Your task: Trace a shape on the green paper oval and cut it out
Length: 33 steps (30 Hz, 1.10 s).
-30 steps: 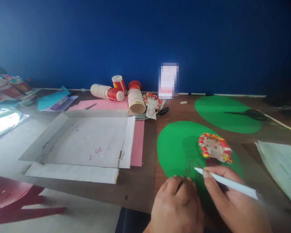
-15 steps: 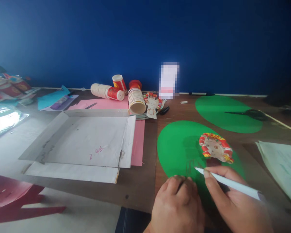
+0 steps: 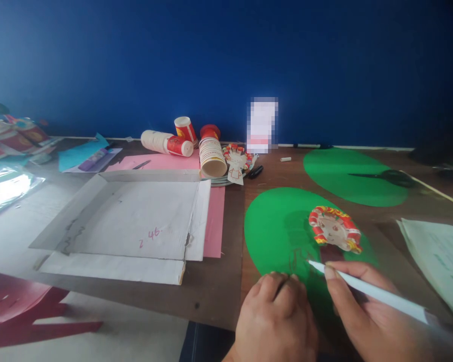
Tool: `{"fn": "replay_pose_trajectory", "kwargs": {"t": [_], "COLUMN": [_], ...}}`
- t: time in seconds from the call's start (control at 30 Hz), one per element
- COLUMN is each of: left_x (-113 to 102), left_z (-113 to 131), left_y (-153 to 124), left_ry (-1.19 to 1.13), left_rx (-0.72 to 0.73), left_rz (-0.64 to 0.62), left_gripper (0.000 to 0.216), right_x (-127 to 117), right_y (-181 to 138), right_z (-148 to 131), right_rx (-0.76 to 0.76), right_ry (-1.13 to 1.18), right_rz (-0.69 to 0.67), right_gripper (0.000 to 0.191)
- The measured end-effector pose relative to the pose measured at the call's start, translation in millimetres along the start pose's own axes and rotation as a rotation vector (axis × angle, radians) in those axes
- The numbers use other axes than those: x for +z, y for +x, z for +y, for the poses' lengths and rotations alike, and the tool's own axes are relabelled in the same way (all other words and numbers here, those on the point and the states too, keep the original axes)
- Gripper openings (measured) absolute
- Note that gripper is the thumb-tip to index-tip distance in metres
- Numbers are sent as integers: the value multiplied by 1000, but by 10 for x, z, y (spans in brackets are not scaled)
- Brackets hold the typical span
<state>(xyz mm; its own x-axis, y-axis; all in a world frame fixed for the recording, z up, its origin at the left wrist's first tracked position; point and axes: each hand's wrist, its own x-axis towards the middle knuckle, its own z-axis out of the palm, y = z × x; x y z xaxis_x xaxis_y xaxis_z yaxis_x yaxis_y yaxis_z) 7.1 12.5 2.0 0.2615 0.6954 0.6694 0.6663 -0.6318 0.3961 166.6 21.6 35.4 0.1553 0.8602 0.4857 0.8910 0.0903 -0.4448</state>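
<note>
Since the earlier frame, the right hand [image 3: 366, 301] and the white pen [image 3: 377, 291] it grips have shifted slightly rightward, while the left hand [image 3: 275, 317] shows no clear move. Farthest left of the things near the work lies a white cardboard tray [image 3: 147, 211], partly over pink paper [image 3: 215, 226]; stacked paper cups [image 3: 213, 161] lie behind. Next comes the left hand, resting over the near edge of a green oval sheet [image 3: 268, 221], its fingers bent; their undersides are hidden, so I cannot tell how tightly it is closed or whether it holds anything. Thin drawn lines [image 3: 297, 257] sit on the sheet just beyond its knuckles. At their right end is the pen's tip, its long axis sloping from there down to the right. Thumb and index finger close around the barrel near the tip. Just beyond this grip sits a red-rimmed face cutout [image 3: 335, 231].
</note>
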Motion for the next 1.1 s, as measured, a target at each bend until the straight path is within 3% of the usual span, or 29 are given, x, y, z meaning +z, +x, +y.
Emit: {"fn": "replay_pose_trajectory", "kwargs": {"t": [0.73,1.1], "left_x": [-9,-22], "left_z": [10,10], "left_y": [1,25], "left_ry": [10,20], "left_rx": [-3,6], "left_rz": [-11,2], "left_gripper": [24,23], "right_x": [50,44], "right_y": [-59,-46], "right_z": [186,160], "right_rx": [16,32], "right_ry": [-48,-77], "right_rz": [-144,-128], "right_gripper": [28,29]}}
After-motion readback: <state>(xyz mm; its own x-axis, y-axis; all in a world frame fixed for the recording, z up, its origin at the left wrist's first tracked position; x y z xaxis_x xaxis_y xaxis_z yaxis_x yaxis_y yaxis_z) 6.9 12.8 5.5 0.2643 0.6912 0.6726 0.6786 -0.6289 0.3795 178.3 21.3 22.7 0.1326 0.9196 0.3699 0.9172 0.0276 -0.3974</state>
